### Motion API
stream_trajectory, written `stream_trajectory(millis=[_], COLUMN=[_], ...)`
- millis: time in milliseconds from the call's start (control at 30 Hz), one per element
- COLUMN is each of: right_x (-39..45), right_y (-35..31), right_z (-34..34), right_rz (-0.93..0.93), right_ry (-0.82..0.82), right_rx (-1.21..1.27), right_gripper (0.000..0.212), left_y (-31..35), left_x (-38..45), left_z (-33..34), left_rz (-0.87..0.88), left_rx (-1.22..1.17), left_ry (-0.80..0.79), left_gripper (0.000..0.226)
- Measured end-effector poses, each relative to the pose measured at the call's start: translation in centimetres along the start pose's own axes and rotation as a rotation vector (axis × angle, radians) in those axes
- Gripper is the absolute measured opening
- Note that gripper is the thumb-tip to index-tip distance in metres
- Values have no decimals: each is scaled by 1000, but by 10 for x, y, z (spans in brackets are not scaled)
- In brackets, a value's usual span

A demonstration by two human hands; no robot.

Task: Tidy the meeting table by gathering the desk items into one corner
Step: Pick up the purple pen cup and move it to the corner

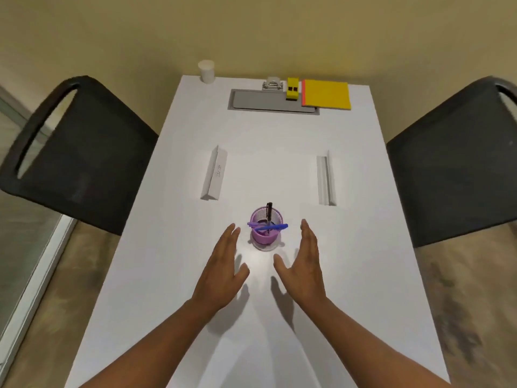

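We see a white worktop [167, 275] from above, both hands out over its near half. The left hand [221, 271] and right hand [303, 268] are flat, fingers straight, thumbs spread inward, palms facing each other, holding nothing. Between the fingertips, just beyond them and not touched, stands a purple mesh pen cup [265, 229] on a clear round base; a black marker [269, 212] stands upright in it, a blue pen [272, 227] and a purple pen [256, 224] lie across its rim. Farther out, two white folded name cards: the left one [214, 175] leans as a tent, the right one [326, 179] near the right edge. At the far end, a grey inset panel [268, 100] in the worktop, a silver clip-like item [272, 84] at its far edge (too small to tell), a yellow stapler-like block [292, 89] just beside a yellow notepad [327, 95] with a red spine. A white cup [207, 71] stands at the far left corner. Black mesh chairs flank the worktop, left [78, 152] and right [453, 163].
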State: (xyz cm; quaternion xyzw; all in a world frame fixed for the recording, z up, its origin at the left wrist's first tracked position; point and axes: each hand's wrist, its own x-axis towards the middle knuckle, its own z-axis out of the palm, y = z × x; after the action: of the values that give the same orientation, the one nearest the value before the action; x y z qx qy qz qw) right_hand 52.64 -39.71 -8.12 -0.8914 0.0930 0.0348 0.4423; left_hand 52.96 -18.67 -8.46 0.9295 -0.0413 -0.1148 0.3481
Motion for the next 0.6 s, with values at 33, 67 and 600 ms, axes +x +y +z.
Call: stream_trajectory(millis=[33,67,600], right_x=[6,14,81], right_y=[4,7,31], right_z=[1,3,70], right_rz=[49,86,224], right_ry=[7,6,-122], right_rx=[36,55,292], right_gripper=[104,105,103], left_y=[-5,-9,-33], left_x=[8,17,107], left_z=[0,1,35], left_rz=[-34,-68,-56], left_rx=[-43,-76,-382], left_ry=[-19,-31,-255], left_gripper=[86,88,80])
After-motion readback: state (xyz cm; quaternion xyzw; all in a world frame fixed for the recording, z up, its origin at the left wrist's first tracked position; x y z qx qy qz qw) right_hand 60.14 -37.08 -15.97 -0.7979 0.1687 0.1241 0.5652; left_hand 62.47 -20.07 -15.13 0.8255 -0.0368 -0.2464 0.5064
